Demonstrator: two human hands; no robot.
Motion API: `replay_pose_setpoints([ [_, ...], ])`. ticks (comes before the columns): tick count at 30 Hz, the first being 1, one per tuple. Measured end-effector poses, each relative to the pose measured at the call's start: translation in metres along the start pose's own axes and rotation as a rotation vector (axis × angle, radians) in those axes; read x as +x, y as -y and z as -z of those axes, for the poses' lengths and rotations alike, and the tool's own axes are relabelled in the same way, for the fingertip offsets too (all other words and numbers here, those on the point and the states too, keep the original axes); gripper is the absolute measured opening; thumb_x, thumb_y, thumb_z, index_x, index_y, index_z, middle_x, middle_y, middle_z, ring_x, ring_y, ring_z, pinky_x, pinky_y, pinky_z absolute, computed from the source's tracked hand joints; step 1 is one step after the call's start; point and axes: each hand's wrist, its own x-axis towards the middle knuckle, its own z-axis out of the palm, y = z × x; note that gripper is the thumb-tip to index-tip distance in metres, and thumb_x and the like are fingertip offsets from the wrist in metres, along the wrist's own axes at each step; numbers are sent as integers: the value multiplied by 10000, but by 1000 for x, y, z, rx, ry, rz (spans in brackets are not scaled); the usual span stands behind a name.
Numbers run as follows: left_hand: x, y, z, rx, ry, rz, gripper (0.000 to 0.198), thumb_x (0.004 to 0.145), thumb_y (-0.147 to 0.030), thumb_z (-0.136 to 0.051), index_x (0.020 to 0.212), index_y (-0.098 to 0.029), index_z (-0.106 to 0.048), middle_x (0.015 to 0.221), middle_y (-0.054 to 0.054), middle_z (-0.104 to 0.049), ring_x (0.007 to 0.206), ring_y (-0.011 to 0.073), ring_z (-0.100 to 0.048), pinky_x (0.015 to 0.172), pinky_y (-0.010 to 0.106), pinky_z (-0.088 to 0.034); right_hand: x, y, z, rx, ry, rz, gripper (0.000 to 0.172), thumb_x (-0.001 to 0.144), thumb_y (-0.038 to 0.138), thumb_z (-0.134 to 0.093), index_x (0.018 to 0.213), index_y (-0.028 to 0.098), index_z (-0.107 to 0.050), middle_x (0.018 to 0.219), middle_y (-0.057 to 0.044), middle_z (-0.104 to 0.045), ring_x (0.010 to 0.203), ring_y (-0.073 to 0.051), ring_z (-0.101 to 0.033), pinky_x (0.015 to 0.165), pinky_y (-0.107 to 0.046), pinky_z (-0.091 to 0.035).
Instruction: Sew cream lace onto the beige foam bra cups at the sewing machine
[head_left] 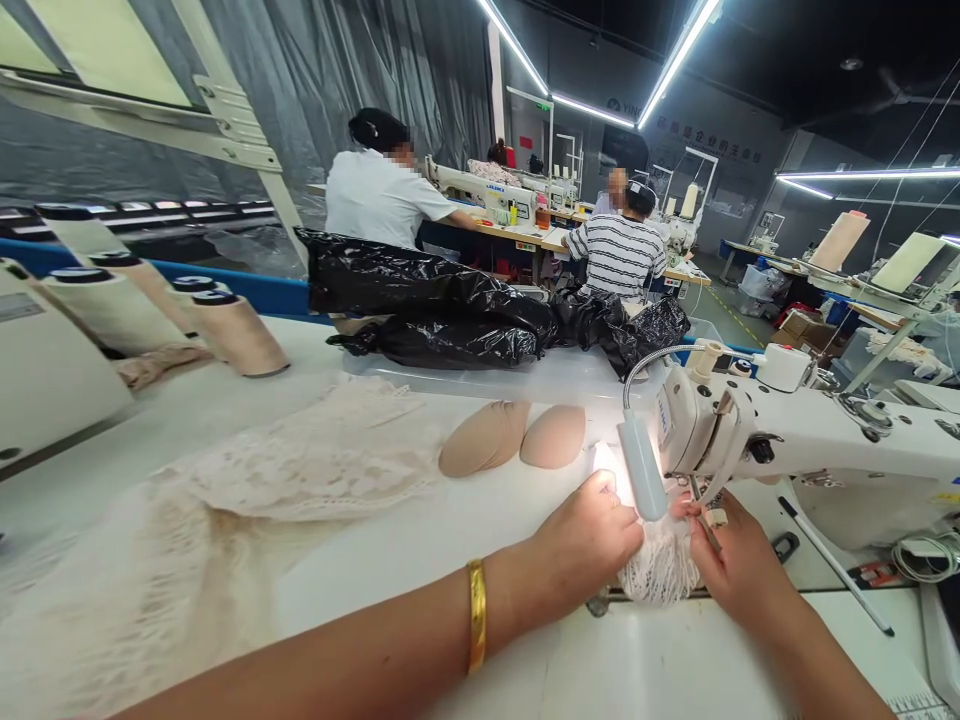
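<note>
Lamp head [642, 466] hides my left hand [592, 540] fingertips; it and right hand [739, 562] at 3 o'clock pinch lace piece [660, 568]. Black bag [465, 312] at 11: contents unseen.

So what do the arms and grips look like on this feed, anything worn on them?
Both forearms are bare, with no sleeves in view. The left wrist carries a plain gold bangle, smooth and without markings that I can make out. The left grip and the right grip are ungloved. No ring or watch shows from this view.
</note>
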Motion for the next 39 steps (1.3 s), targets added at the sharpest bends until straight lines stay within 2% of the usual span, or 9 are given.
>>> replay_pose_setpoints([
  [8,-9,-8,26,231,104,65,70,799,-182,-658,766,-175,-597,808,52,-610,854,257,-586,894,477,-460,-1,16,5,-69,5,112,300,968,75,-411,1177,222,-568,943,-61,-701,846,-240,-647,730,-369,-544],
  [12,-7,-20,37,257,124,197,156,801,-294,-665,894,-183,-608,903,63,-623,861,251,-559,814,401,-479,-2,33,4,-72,94,265,357,1002,235,-516,1355,207,-473,1250,-120,-669,1114,-290,-626,894,-431,-522],
  [15,-6,-25,43,167,177,132,176,782,-241,-656,940,-202,-591,942,43,-626,851,223,-551,755,329,-476,-1,38,-3,-157,112,277,497,995,364,-604,1428,193,-429,1329,-139,-625,1220,-321,-564,877,-409,-505],
  [19,-12,-22,44,137,263,93,164,732,-90,-660,786,-193,-544,886,26,-616,748,177,-532,630,282,-408,1,29,-19,-307,-16,241,231,979,113,-478,1183,191,-552,983,-60,-675,893,-245,-601,688,-329,-431],
  [24,-14,-12,32,161,181,-6,224,725,-83,-742,688,-179,-543,805,1,-651,783,202,-570,741,349,-403,4,22,-19,-338,-6,215,291,841,-35,-401,771,233,-490,744,-14,-535,682,-201,-480,610,-303,-336],
  [29,-8,-8,30,43,151,9,170,919,-163,-659,772,-196,-581,812,-15,-660,760,174,-592,715,315,-408,5,30,-6,-83,169,216,224,898,90,-496,1060,217,-582,1002,-39,-655,880,-214,-576,751,-320,-432],
  [32,-9,-7,32,138,170,58,96,891,-228,-722,878,-204,-630,974,25,-674,897,227,-613,782,347,-416,5,25,-11,-171,179,139,299,875,39,-472,1059,225,-618,1015,-57,-694,956,-239,-612,764,-335,-455],
  [36,-11,-5,34,261,235,145,222,865,-284,-738,1045,-204,-636,1063,72,-663,961,289,-604,789,391,-395,4,12,-20,-297,156,41,417,906,48,-442,1226,231,-637,998,-83,-741,1027,-262,-649,888,-395,-487],
  [39,-14,-3,30,316,161,67,191,837,-180,-702,1014,-204,-633,1029,74,-668,947,283,-605,808,400,-371,2,8,-19,-326,163,41,439,929,84,-454,1301,238,-627,1020,-88,-760,1044,-274,-657,907,-412,-498],
])
